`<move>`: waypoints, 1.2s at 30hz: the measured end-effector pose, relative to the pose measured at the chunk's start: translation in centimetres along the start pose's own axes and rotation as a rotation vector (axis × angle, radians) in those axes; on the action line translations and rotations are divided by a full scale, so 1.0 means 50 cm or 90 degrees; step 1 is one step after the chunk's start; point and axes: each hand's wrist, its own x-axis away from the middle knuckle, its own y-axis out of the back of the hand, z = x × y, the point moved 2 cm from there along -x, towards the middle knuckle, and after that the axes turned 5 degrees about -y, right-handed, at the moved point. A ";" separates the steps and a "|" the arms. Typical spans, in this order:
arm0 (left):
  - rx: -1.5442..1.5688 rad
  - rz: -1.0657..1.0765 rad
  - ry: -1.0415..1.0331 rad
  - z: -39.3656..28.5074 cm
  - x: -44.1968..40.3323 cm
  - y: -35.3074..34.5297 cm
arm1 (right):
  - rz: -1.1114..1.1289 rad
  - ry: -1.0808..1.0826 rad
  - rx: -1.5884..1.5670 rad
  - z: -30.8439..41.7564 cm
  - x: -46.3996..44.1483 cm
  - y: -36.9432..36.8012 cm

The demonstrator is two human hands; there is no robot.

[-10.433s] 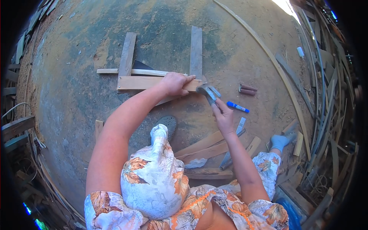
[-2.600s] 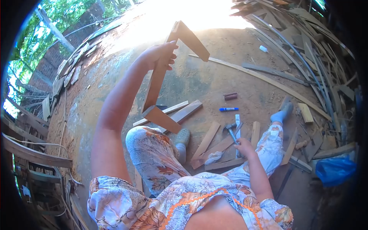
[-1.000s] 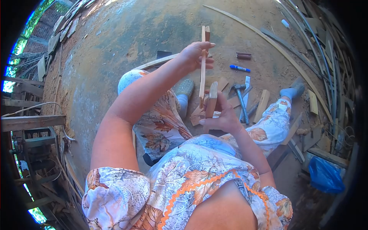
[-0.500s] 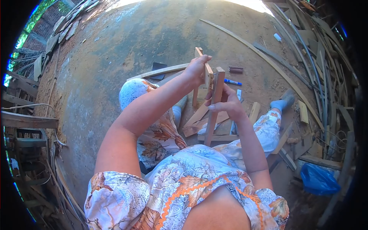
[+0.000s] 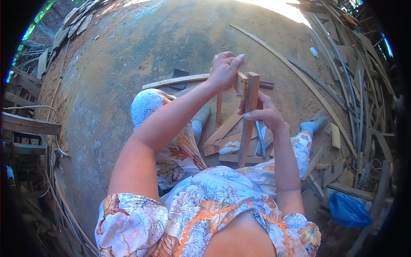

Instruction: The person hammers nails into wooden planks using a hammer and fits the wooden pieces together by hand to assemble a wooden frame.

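A small wooden frame is held up in front of me, with an upright wood strip (image 5: 248,124) on its near side and a short crosspiece (image 5: 241,85) meeting it near the top. Another thin leg (image 5: 219,107) hangs below my left hand (image 5: 224,70), which is closed over the far end of the crosspiece, its thumb pointing right. My right hand (image 5: 266,113) grips the upright strip from the right, thumb on the near face and fingers partly hidden behind. Below that hand a blue-green rod (image 5: 260,139) slants down; its kind is unclear.
Wood offcuts (image 5: 224,132) and a crumpled clear plastic bag (image 5: 230,147) lie between my legs. A long strip (image 5: 295,73) crosses the floor at right, beside piled timber (image 5: 364,85). A blue plastic bag (image 5: 349,209) sits lower right. A dark flat piece (image 5: 180,77) lies ahead.
My left hand has turned, its thumb now raised to the right. The upright strip and my right hand have shifted slightly right and down. The blue marker on the floor is now hidden.
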 end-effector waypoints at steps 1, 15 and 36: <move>0.081 0.053 -0.101 -0.007 -0.003 0.004 | 0.004 -0.002 0.002 0.005 -0.003 -0.001; 0.183 0.096 -0.115 -0.019 0.019 0.014 | 0.009 0.019 0.028 -0.019 -0.025 0.003; 0.256 0.097 -0.136 -0.065 0.048 0.018 | -0.035 -0.006 0.214 -0.025 -0.029 -0.008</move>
